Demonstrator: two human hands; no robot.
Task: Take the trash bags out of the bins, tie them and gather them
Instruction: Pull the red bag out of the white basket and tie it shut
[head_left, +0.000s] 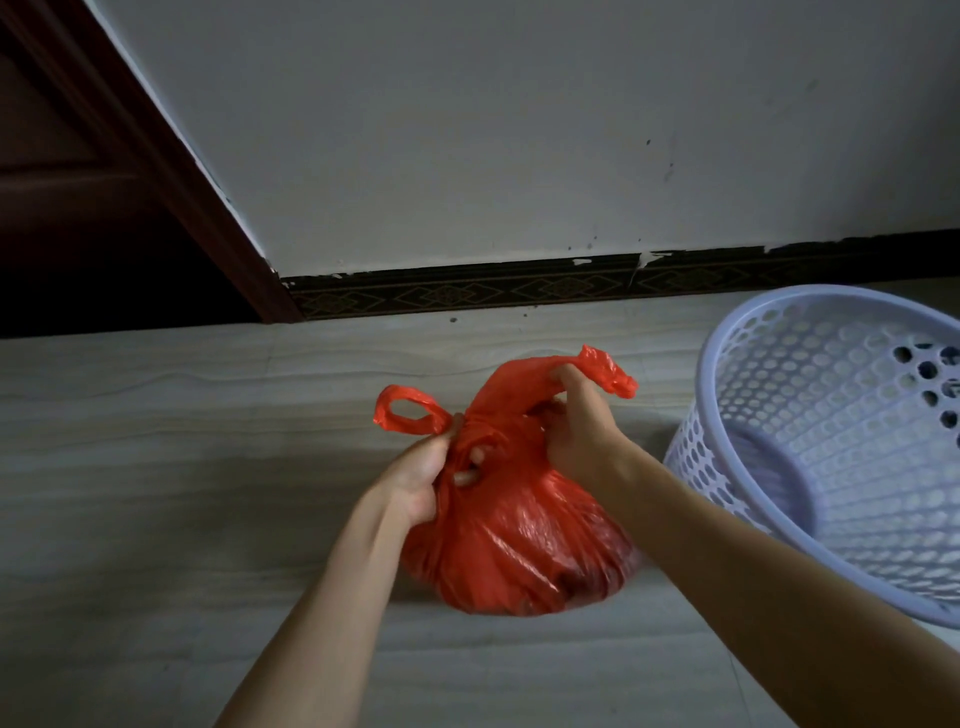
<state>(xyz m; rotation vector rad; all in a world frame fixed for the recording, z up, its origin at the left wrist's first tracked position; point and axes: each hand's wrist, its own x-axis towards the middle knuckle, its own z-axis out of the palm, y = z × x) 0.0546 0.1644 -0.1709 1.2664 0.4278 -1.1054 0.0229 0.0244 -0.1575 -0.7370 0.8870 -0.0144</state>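
In front of me a plain pale wall (467, 130) fills the upper view, marked with a few small dark specks and scuffs. Along its foot runs a dark skirting strip (519, 288) with a faint diamond pattern, its top edge chipped and flecked with white paint. At my left stands a dark reddish-brown wooden door frame (171, 171). The floor (156, 441) is pale grey with soft wavy streaks. The light is dim.

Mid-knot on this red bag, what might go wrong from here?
1. The thin red bag is stretched between the left hand and right hand; a hard pull may tear a handle.
2. The knot looks loose, so it might slip open when lifted.
3. The basket sits close beside the right arm and could be knocked.
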